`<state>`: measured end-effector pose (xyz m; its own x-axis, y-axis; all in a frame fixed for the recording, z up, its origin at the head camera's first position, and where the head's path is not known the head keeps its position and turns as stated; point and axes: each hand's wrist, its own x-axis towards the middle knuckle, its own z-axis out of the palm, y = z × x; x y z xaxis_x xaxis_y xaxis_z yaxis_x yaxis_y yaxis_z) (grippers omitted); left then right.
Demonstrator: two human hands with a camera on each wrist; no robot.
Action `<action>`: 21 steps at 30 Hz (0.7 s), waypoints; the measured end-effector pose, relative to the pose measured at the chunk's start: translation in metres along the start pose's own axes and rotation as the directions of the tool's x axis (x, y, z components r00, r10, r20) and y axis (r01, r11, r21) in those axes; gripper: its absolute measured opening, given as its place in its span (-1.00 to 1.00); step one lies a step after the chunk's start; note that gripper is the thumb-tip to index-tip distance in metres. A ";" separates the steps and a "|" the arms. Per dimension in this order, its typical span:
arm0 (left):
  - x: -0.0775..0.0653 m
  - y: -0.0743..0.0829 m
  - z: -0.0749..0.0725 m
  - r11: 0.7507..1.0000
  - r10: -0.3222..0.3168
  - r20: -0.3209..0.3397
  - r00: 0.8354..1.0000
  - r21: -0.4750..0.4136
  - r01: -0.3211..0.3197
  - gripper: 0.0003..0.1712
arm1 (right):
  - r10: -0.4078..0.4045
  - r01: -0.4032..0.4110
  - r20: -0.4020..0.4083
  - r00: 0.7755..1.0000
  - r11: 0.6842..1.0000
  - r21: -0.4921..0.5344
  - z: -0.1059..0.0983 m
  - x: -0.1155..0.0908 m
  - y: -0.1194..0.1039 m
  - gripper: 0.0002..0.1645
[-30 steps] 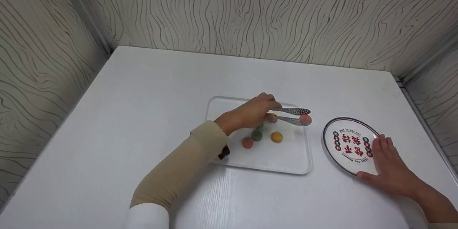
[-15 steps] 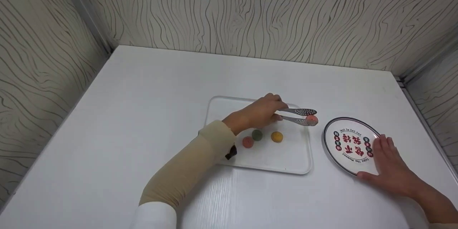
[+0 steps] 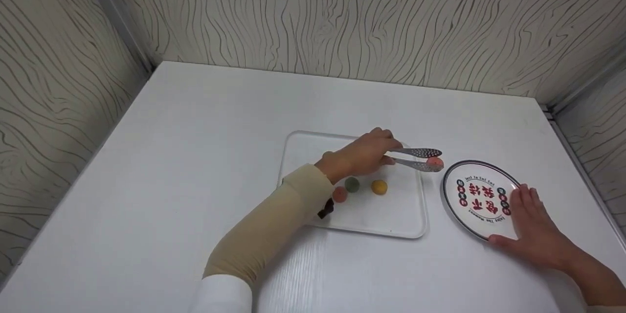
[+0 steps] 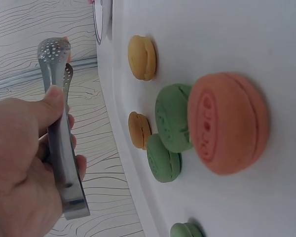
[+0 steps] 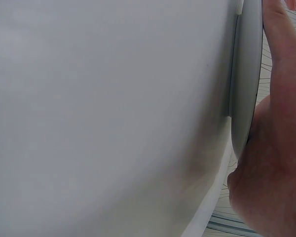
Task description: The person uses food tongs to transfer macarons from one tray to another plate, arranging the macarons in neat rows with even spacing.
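Note:
My left hand (image 3: 369, 154) pinches metal tongs (image 3: 415, 152), their perforated tips pointing right. Between the tips is a pink macaron (image 3: 435, 163), held over the gap between tray and plate; in the left wrist view the tongs (image 4: 64, 158) mostly hide it. Below my left arm, the white tray (image 3: 381, 217) bears a pink macaron (image 3: 340, 194), a green macaron (image 3: 352, 185) and a yellow macaron (image 3: 379, 187). The left wrist view shows further green macarons (image 4: 163, 158) there. My right hand (image 3: 535, 232) rests with straight fingers on the right rim of a round plate (image 3: 503, 227) with red lettering.
All of this is on a white table (image 3: 220, 122), with wood-patterned panels (image 3: 323, 19) behind and at both sides. A small black object (image 3: 325, 209) shows beside my left sleeve, over the tray's near side.
My left hand has moved right with the tongs and pink macaron, from over the tray's right edge to near the plate's left rim. The right hand and plate have stayed put.

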<state>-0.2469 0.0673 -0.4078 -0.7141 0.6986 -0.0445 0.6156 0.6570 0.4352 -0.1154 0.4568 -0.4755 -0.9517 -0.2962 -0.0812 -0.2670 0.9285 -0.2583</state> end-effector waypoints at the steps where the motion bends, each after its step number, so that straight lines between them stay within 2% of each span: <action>1: 0.001 0.001 0.000 1.000 0.002 0.000 1.000 0.003 -0.002 -0.54 | 0.000 0.000 0.002 1.000 1.000 0.001 0.000 0.000 0.000 0.45; 6: 0.007 0.005 0.001 1.000 -0.018 0.013 1.000 0.011 0.017 -0.53 | 0.007 -0.007 0.017 1.000 1.000 -0.007 -0.002 0.001 -0.001 0.45; 15: 0.014 0.011 0.004 0.999 0.011 0.005 1.000 0.032 -0.011 -0.54 | 0.001 -0.001 0.001 1.000 1.000 -0.001 -0.001 0.001 -0.001 0.46; 21: 0.019 0.016 0.006 1.000 -0.011 0.012 1.000 0.028 0.011 -0.55 | 0.015 -0.014 0.015 1.000 1.000 -0.009 -0.001 0.002 -0.001 0.46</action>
<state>-0.2487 0.0932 -0.4066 -0.7168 0.6947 -0.0603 0.6172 0.6723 0.4089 -0.1169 0.4560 -0.4741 -0.9530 -0.2860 -0.0997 -0.2545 0.9346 -0.2485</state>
